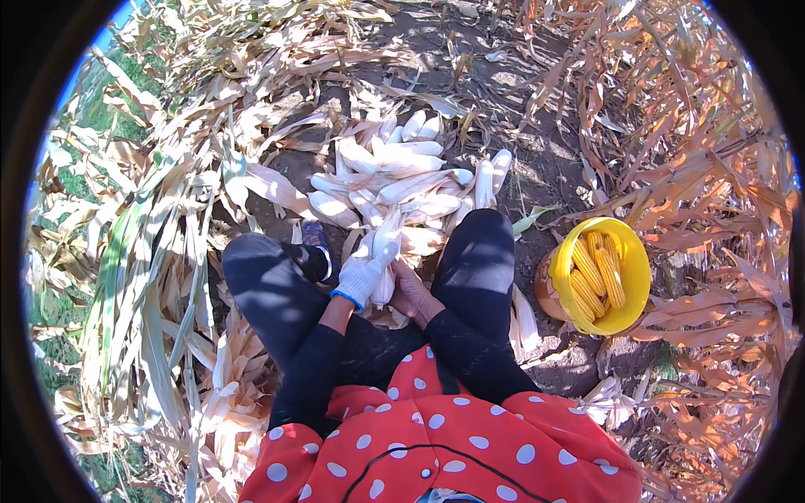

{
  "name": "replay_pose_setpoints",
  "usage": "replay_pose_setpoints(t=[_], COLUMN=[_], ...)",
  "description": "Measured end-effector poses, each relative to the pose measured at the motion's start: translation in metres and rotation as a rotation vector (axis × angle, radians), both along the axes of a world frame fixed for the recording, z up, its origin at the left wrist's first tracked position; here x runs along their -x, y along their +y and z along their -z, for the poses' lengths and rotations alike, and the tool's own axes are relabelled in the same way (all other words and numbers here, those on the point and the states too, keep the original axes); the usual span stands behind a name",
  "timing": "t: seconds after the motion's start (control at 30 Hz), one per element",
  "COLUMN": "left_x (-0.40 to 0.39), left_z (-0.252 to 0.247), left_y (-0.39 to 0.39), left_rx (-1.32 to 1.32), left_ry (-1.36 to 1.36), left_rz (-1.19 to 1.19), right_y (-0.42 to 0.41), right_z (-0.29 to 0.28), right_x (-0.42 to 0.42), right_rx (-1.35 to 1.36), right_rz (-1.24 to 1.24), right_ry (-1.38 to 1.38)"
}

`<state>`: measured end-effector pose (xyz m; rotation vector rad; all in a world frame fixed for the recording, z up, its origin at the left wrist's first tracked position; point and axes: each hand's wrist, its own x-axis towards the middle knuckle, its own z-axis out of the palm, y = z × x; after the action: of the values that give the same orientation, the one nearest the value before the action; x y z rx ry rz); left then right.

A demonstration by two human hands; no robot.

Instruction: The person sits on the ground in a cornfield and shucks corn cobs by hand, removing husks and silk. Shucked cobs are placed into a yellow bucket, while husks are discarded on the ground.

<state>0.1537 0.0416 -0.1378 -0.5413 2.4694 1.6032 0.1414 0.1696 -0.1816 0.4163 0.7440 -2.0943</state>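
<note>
Between my knees, my left hand (pixel 363 273) wears a white knit glove with a blue cuff and grips a husked-over ear of corn (pixel 385 280). The ear is held lengthwise, its pale dry husk still around it. Bare, my right hand (pixel 410 290) closes on the same ear from the right side, its fingertips partly hidden behind the husk. Just beyond my hands lies a pile of corn ears in pale husks (pixel 402 166). To my right stands a yellow bucket (pixel 636 276) with several bare yellow corn cobs (pixel 588 267) in it.
Dry corn stalks and leaves (pixel 157 251) are heaped along the left. More brown stalks (pixel 710 207) crowd the right side behind the bucket. Bare soil (pixel 534 126) shows beyond the pile, and loose husks (pixel 525 320) lie beside my right leg.
</note>
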Motion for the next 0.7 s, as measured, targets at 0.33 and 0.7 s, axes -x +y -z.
replay_pose_setpoints(t=[0.33,0.7], left_x=[-0.007,0.011], left_z=[0.038,0.019], left_y=[-0.008,0.039], left_rx=[-0.318,-1.404], left_ry=[0.0,-0.028], left_rz=[-0.386,-0.816], right_y=[-0.007,-0.007], right_z=[-0.015,-0.022], right_x=[-0.011,-0.009], right_rx=[-0.096,-0.569], right_rz=[0.04,0.152], right_ry=[0.148,0.451])
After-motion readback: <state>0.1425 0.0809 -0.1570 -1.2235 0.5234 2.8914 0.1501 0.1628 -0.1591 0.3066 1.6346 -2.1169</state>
